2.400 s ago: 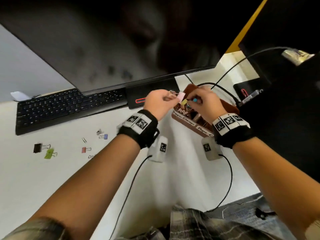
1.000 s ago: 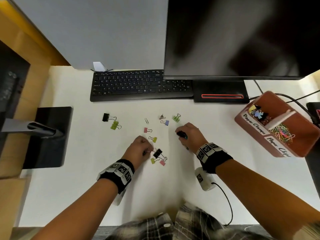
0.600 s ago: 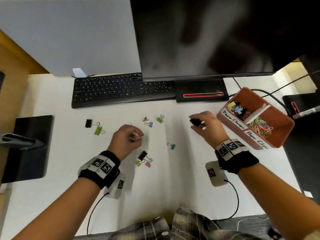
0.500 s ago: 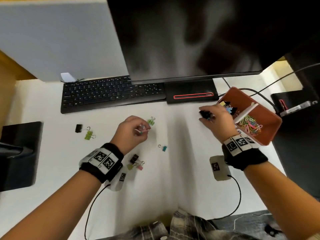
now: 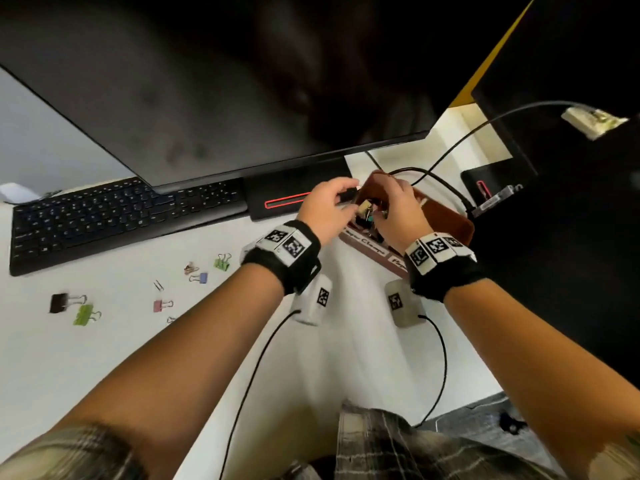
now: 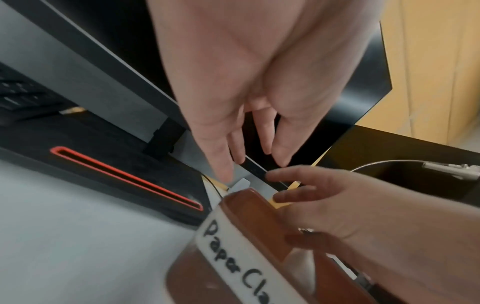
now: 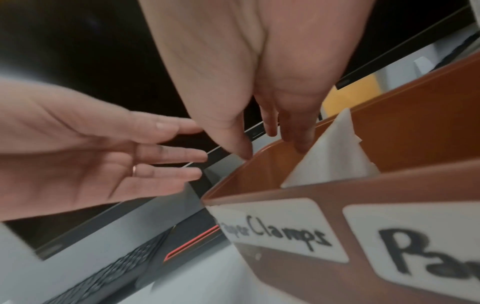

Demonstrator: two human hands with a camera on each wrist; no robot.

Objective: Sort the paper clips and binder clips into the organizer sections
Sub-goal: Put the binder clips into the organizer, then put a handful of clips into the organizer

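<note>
Both hands, left hand [image 5: 327, 211] and right hand [image 5: 398, 211], are held w/ fingers straight, nothing gripped, over the brown plastic organizer [image 7: 415, 127]. Small coloured metal binder clips [image 5: 83, 314] lie left of the hands: light, stiff, likely best pinched by wire handles.

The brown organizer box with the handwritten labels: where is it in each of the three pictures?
Head: organizer, right of centre, under both hands.
Left wrist: organizer, bottom centre to right.
Right wrist: organizer, right half.
Shared landmark: red-outlined slot on the monitor base.
</note>
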